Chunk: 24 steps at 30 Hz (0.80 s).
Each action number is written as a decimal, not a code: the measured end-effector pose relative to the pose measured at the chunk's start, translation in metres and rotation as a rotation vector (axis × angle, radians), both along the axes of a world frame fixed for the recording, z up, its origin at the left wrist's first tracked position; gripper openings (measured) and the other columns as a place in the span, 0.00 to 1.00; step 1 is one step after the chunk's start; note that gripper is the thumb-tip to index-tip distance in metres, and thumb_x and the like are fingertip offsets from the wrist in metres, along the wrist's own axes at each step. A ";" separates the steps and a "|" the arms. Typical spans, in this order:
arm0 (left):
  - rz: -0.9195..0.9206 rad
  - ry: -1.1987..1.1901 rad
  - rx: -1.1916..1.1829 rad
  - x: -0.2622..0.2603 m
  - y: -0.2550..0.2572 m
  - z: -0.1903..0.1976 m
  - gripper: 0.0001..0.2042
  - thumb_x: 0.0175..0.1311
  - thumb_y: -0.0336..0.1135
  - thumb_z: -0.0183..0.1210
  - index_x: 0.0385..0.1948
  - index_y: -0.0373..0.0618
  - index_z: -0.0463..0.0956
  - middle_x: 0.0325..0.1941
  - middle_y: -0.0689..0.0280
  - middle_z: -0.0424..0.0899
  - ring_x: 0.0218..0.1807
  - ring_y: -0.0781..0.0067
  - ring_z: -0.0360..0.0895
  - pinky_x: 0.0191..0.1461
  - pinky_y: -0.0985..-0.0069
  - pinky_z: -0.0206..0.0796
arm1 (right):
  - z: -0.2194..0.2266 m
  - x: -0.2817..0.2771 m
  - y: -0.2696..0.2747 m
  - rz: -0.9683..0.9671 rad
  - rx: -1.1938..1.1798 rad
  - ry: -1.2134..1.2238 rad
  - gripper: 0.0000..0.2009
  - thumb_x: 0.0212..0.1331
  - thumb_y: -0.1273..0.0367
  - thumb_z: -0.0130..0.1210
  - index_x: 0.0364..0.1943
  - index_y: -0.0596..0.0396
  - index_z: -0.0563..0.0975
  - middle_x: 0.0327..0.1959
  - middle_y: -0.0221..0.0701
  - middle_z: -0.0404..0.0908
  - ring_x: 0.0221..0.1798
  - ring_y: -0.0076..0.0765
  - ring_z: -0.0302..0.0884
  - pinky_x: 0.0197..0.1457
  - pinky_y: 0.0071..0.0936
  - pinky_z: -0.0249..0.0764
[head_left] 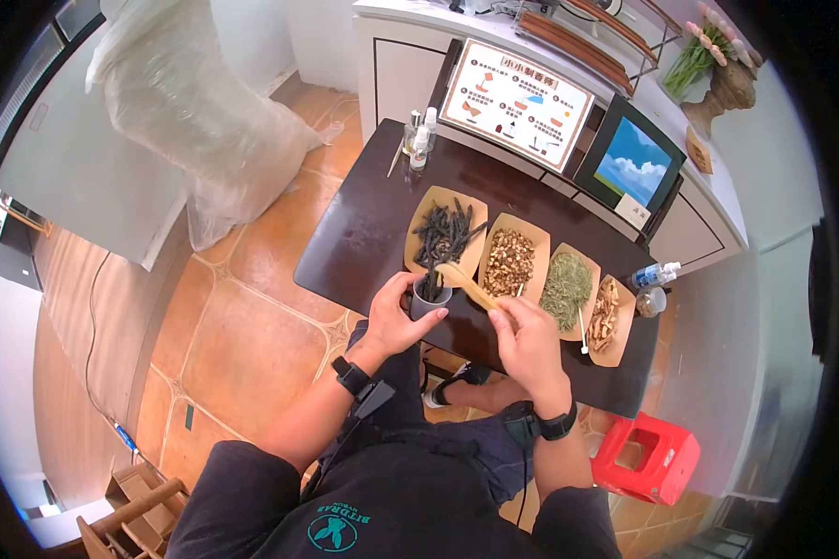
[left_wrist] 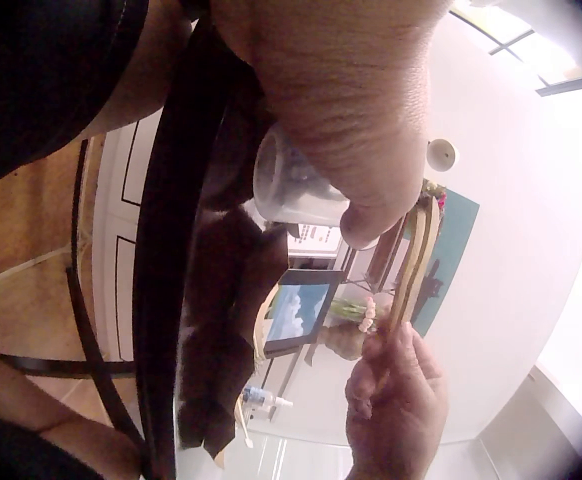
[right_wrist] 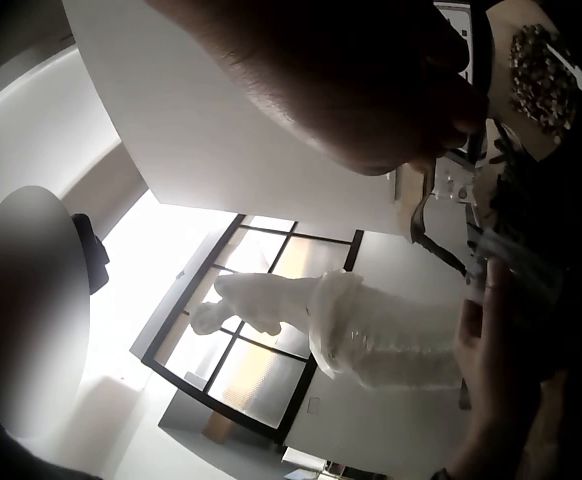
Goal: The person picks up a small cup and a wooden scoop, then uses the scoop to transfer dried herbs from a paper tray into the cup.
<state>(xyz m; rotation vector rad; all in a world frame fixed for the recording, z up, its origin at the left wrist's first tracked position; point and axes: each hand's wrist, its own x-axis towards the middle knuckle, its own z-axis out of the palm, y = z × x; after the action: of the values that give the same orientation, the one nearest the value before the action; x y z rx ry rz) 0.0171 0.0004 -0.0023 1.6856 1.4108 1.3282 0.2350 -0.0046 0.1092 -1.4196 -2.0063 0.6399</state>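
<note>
My left hand (head_left: 403, 303) grips a small cup (head_left: 431, 300) standing near the front edge of the dark table (head_left: 354, 242). The cup holds a few dark sticks. My right hand (head_left: 502, 313) pinches the end of a flat wooden scoop (head_left: 464, 283), whose far end lies over the cup's mouth. In the left wrist view the cup (left_wrist: 293, 190) looks clear, wrapped by my left hand (left_wrist: 356, 130), with the right hand (left_wrist: 396, 400) and the scoop (left_wrist: 408, 270) beyond. The right wrist view is mostly dark palm (right_wrist: 371, 90); the left hand (right_wrist: 491, 350) shows at the right.
Behind the cup lie a paper tray of dark sticks (head_left: 446, 233), one of brown bits (head_left: 510, 263), one of green herb (head_left: 567, 284) and one of tan slices (head_left: 606, 317). Small bottles (head_left: 419, 138) stand at the table's back. A red stool (head_left: 645, 456) sits right.
</note>
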 end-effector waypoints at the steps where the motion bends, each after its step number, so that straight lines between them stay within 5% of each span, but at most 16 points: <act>1: -0.004 -0.002 -0.003 0.000 0.000 -0.001 0.28 0.47 0.42 0.75 0.48 0.38 0.77 0.36 0.65 0.76 0.31 0.74 0.71 0.33 0.78 0.64 | -0.005 0.000 -0.002 0.025 0.038 -0.027 0.07 0.63 0.71 0.58 0.40 0.59 0.81 0.33 0.42 0.82 0.35 0.55 0.80 0.37 0.42 0.75; 9: -0.012 -0.026 0.009 0.000 0.000 -0.001 0.27 0.47 0.42 0.75 0.47 0.38 0.77 0.34 0.66 0.74 0.29 0.75 0.68 0.33 0.78 0.63 | -0.013 -0.003 -0.010 0.088 0.138 -0.168 0.07 0.64 0.68 0.57 0.41 0.55 0.80 0.34 0.39 0.81 0.34 0.51 0.81 0.36 0.42 0.76; 15: -0.025 -0.033 0.020 -0.001 0.000 0.002 0.27 0.47 0.43 0.75 0.47 0.38 0.77 0.34 0.67 0.74 0.30 0.75 0.68 0.33 0.78 0.63 | -0.003 0.002 -0.003 0.055 -0.026 -0.160 0.08 0.63 0.67 0.58 0.38 0.57 0.82 0.36 0.43 0.83 0.36 0.55 0.82 0.40 0.45 0.77; 20: -0.026 -0.016 -0.013 -0.002 0.000 -0.001 0.27 0.47 0.43 0.75 0.47 0.39 0.78 0.35 0.66 0.75 0.31 0.74 0.70 0.34 0.78 0.64 | -0.011 0.004 0.036 -0.219 -0.077 -0.178 0.11 0.64 0.66 0.56 0.34 0.61 0.82 0.29 0.50 0.83 0.36 0.61 0.81 0.41 0.49 0.76; 24: -0.036 -0.033 -0.020 -0.002 -0.001 0.002 0.27 0.47 0.43 0.75 0.47 0.39 0.77 0.36 0.66 0.76 0.32 0.73 0.71 0.35 0.78 0.64 | -0.026 0.000 0.060 -0.233 -0.068 -0.332 0.13 0.64 0.65 0.56 0.28 0.64 0.81 0.27 0.52 0.82 0.35 0.62 0.82 0.41 0.52 0.76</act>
<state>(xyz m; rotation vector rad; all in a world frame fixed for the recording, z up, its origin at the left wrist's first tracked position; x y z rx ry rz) 0.0152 -0.0007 -0.0001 1.6617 1.3644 1.3122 0.2348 0.0553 0.0831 -1.8676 -2.0326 0.3933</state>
